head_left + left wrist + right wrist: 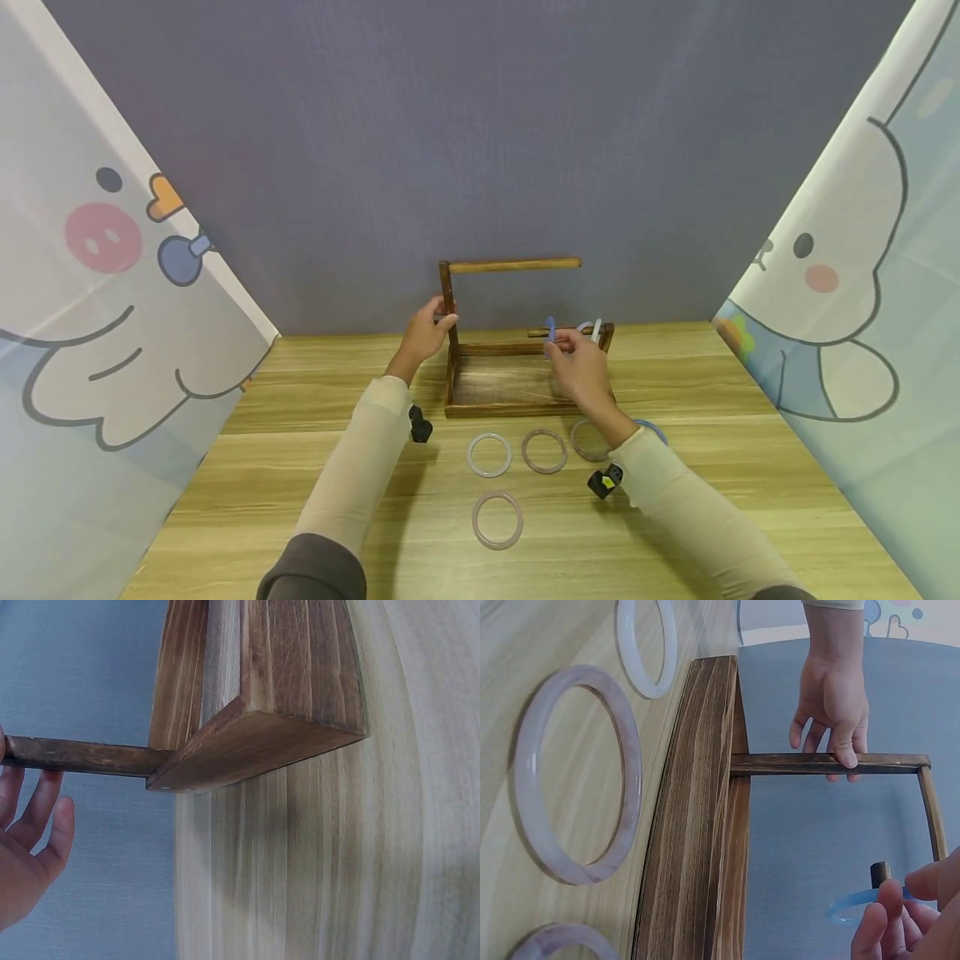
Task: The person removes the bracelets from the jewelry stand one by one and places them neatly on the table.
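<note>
My left hand grips the upright post of a dark wooden bangle stand, thumb on the near side. The post and part of that hand also show in the right wrist view. With thumb and fingertips, my right hand pinches a blue bangle at the stand's short lower bar. The bar's tip sticks out left of the bangle, which appears to be around it. Farther right, a white bangle and a pale purple one hang on this bar, partly hidden by my hand.
On the table before the stand lie a white bangle, a brownish bangle, another brownish one and a blue one partly behind my right wrist. A pinkish bangle lies nearer. The upper bar juts rightward from the post.
</note>
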Motion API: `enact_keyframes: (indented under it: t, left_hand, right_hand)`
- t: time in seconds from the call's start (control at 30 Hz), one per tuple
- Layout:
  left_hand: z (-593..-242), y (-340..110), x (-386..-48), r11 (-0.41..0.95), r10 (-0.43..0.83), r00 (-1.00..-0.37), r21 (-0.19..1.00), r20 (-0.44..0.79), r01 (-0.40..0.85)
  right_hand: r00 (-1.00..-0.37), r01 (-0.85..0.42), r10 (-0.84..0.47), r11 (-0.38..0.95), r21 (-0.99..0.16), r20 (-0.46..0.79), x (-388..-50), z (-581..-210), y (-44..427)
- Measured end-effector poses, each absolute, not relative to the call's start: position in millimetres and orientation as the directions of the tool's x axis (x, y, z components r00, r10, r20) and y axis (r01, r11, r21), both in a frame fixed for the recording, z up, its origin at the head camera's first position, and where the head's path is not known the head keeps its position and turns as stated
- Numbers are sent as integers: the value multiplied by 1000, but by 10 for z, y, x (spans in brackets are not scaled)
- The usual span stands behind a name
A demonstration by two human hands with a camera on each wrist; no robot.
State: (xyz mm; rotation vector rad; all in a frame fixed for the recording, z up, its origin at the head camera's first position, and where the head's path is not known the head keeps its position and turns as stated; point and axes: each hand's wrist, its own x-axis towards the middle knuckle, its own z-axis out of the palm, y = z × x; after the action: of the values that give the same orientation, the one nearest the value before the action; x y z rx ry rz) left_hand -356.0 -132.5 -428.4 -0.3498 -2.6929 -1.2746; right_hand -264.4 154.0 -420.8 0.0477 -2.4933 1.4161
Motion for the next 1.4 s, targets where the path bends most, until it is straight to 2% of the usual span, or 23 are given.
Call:
enact_keyframes:
  t: [0.43, 0.7, 1.03, 1.4]
  left_hand:
    - [-4299, -1325, -3570, 606, 149, -964, 750, 220, 265]
    - [-4301, -1323, -3568, 608, 153, -961, 745, 230, 275]
    - [-4275, -1312, -3563, 609, 154, -963, 746, 222, 269]
    - [-4284, -1330, -3568, 606, 157, -961, 747, 227, 275]
  right_hand:
    - [-946, -203, 88, 591, -781, 313, -2636, -4221, 1446]
    - [-955, -194, 70, 584, -788, 288, -2645, -4219, 1374]
    - [-947, -236, 38, 589, -773, 318, -2656, -4211, 1337]
    - [-950, -287, -60, 554, -782, 306, -2617, -4217, 1360]
